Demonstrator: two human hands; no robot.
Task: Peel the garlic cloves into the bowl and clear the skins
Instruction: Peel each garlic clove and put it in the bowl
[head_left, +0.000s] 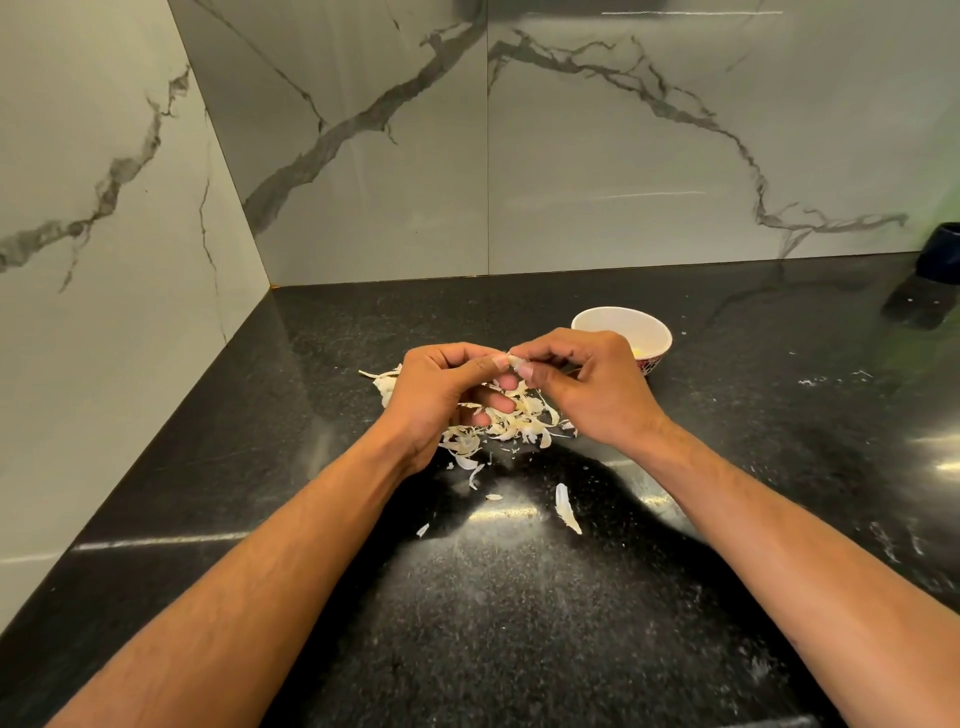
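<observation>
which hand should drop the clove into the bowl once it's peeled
Probably the right hand: the bowl sits just behind it, while the left hand is farther away, over the skins.

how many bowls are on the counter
1. The white bowl stands on the black counter just behind the right hand, which hides part of it. The dark object at the far right edge is too cut off to identify.

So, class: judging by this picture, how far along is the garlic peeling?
Done: a heap of papery white garlic skins lies on the black speckled counter, and something yellowish sits in the small white bowl. In hand: left hand and right hand pinch a clove. Left: clearing the skins.
</observation>
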